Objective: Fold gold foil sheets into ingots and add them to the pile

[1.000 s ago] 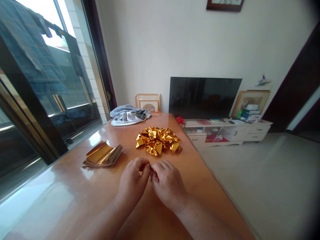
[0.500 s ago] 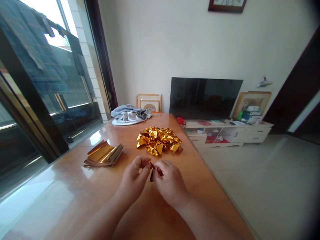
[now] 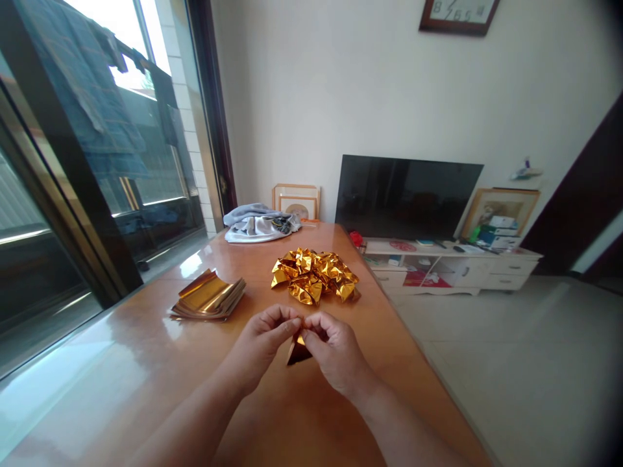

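Note:
Between my two hands is a small folded piece of gold foil paper [image 3: 298, 350], pinched at its upper edge and hanging down with a dark lower side. My left hand [image 3: 267, 337] closes thumb and forefinger on its left part. My right hand [image 3: 335, 347] grips it from the right, the fingertips of both hands nearly touching. Just beyond my hands lies a pile of folded gold foil pieces [image 3: 316, 275]. To the left rests a stack of flat gold foil sheets [image 3: 209, 297], its top sheet curled up.
The wooden table [image 3: 195, 402] ends in an edge on the right. A grey cloth bundle [image 3: 260, 224] lies at its far end, near framed pictures [image 3: 296, 201]. Past it stand a television [image 3: 409, 198] and a white cabinet [image 3: 506, 275]. On the left is a glass door [image 3: 121, 143].
Both hands have shifted their pinch on the foil paper, and its gold face and a wider lower part now show. The whole view has swung slightly, moving the scene a little right.

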`<state>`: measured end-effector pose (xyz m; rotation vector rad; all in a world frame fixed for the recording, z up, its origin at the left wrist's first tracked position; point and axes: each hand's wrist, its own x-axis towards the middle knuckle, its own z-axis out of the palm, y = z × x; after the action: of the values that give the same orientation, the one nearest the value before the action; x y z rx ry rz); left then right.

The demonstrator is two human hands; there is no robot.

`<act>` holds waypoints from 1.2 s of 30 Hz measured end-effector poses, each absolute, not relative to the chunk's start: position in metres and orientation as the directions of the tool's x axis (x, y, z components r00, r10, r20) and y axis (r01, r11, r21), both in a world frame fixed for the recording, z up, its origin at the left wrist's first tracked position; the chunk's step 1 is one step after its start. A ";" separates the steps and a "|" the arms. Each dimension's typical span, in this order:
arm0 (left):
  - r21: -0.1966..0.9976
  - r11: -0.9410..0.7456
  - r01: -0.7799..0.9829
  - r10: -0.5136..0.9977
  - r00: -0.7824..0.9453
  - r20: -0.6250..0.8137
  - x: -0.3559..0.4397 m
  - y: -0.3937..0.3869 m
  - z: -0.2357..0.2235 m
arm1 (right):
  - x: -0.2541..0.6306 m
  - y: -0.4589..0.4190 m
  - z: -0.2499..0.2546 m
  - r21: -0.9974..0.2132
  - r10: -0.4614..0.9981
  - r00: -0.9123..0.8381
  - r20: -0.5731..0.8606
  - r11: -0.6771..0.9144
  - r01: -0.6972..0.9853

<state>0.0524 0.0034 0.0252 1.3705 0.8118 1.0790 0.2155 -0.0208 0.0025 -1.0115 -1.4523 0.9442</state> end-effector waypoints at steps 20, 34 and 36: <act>0.983 -0.041 -0.179 0.941 0.325 0.098 0.053 0.007 0.015 | 0.219 -0.016 -0.001 -0.977 0.974 -0.090 0.209 0.205 -0.051; 0.965 -0.014 -0.263 0.972 0.222 0.075 0.052 0.008 0.016 | 0.226 -0.007 -0.001 -0.943 0.976 0.135 0.168 0.199 -0.268; 0.967 -0.011 -0.255 0.967 0.245 0.076 0.052 0.008 0.015 | 0.229 -0.003 -0.005 -0.928 0.968 0.202 0.151 0.210 -0.308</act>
<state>0.0521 0.0075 0.0150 1.1622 0.8170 1.1618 0.2286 -0.0028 -0.0045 -0.9131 -0.9231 1.0893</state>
